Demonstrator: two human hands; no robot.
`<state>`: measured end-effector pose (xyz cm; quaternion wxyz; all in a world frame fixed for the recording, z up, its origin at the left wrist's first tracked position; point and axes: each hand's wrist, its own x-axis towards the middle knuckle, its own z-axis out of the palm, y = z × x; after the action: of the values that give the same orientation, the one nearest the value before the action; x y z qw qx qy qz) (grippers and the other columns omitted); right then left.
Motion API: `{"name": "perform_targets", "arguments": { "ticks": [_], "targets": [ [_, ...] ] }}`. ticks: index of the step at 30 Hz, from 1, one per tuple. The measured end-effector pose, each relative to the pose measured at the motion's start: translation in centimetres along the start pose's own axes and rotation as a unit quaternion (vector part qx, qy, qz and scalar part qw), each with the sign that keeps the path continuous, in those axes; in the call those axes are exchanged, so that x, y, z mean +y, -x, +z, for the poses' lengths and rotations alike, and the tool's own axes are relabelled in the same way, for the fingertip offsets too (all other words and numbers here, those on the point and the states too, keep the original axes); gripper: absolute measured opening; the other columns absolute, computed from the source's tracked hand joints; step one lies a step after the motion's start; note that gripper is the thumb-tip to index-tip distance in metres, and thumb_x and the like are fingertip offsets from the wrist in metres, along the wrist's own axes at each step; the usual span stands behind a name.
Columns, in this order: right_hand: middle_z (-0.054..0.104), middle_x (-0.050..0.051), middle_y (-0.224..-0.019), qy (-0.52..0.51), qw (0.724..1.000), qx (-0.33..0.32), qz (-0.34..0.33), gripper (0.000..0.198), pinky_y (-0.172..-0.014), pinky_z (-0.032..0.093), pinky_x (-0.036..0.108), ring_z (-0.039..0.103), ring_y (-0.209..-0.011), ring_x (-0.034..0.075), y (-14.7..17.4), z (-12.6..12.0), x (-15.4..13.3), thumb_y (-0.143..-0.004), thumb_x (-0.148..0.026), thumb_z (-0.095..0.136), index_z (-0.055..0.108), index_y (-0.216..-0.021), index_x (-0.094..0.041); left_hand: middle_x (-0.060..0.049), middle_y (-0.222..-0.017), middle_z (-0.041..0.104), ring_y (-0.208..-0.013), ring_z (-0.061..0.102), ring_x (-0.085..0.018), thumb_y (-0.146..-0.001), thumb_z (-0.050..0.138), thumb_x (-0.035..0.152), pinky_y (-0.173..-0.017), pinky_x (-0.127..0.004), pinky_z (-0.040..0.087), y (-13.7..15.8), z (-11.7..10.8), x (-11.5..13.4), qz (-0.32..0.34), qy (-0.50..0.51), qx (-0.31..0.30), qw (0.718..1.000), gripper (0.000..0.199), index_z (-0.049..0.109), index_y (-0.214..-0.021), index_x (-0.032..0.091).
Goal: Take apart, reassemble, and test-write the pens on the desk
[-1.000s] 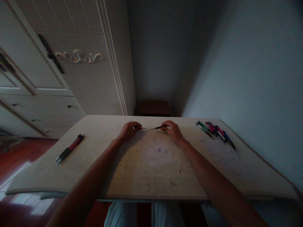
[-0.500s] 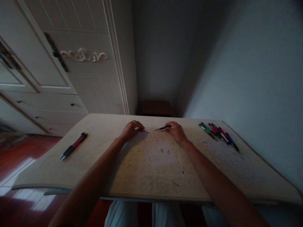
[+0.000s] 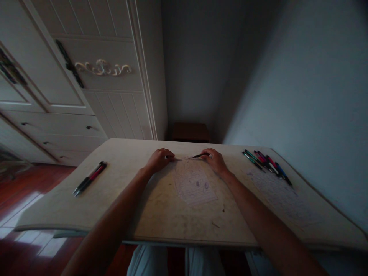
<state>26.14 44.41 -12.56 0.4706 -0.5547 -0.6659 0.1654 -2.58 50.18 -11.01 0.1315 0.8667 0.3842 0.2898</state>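
1. Grip of the right hand (image 3: 213,158): thumb and fingertips pinched together on one slim dark rod (image 3: 196,156), its thin tip aimed left; position, just beyond the far edge of the scribbled patch (image 3: 195,184).
2. Grip of the left hand (image 3: 161,158): fingers curled, thumb near the fingertips, only a small gap showing; whether anything is held cannot be told. Position, beyond and left of the scribbled patch, well apart from the rod's tip.
3. Counter (image 3: 161,224): pale, stained top, bearing the scribbled patch at its middle.
4. Pair of pens (image 3: 88,179): dark and red barrels side by side, lying well left of the scribbled patch.
5. Pen cluster (image 3: 270,165): green, pink, white, blue and black pieces, laid slantwise, right of and beyond the scribbled patch.
6. Second area of writing (image 3: 283,195): right of the scribbled patch, on the near side of the pen cluster.
7. Two small fragments (image 3: 215,224): dark and brownish, on the near side of the scribbled patch.
8. White cabinet (image 3: 109,34): dark handles, scroll ornament (image 3: 102,68); beyond and left of the scribbled patch.
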Motion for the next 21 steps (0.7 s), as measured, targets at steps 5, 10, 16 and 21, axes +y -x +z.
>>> {"name": "perform_targets", "arguments": {
  "ticks": [5,10,16,21],
  "targets": [
    [0.070,0.004,-0.085,0.006,1.000,0.004,0.000,0.006,-0.082,0.046,0.035,0.063,-0.084,0.021,0.0,0.1,0.0,-0.076,-0.025,0.066,0.069,-0.079,-0.021,-0.007,-0.102,0.075,-0.099,0.067,-0.025,-0.084,0.070,0.035,-0.092,-0.039,0.051,0.1,0.0,0.3,0.003,-0.037,-0.012,0.999,0.024,0.075,-0.103,0.021],
    [0.071,0.004,-0.086,-0.037,0.999,0.008,0.004,0.009,-0.082,0.047,0.035,0.063,-0.084,0.021,-0.1,0.1,-0.1,-0.076,-0.028,0.067,0.069,-0.080,-0.021,-0.011,-0.113,0.071,-0.109,0.063,-0.027,-0.086,0.068,0.043,-0.097,-0.044,0.049,0.1,0.6,0.8,0.054,-0.050,0.025,0.997,0.036,0.072,-0.115,0.020],
    [0.071,0.005,-0.087,-0.070,0.997,0.018,-0.016,0.014,-0.083,0.048,0.035,0.062,-0.085,0.021,-0.1,0.5,-0.9,-0.079,-0.033,0.066,0.070,-0.082,-0.020,-0.010,-0.116,0.070,-0.110,0.061,-0.027,-0.090,0.065,0.041,-0.096,-0.047,0.048,0.1,1.0,1.7,0.107,-0.066,0.050,0.991,0.031,0.073,-0.115,0.024],
    [0.071,0.005,-0.090,-0.066,0.997,0.001,-0.040,0.012,-0.084,0.048,0.036,0.063,-0.088,0.021,0.1,0.9,-1.2,-0.081,-0.032,0.067,0.071,-0.084,-0.021,-0.007,-0.107,0.073,-0.102,0.063,-0.024,-0.094,0.060,0.036,-0.090,-0.043,0.049,0.1,0.8,2.2,0.133,-0.055,0.048,0.988,0.020,0.077,-0.099,0.026]
  ]
}}
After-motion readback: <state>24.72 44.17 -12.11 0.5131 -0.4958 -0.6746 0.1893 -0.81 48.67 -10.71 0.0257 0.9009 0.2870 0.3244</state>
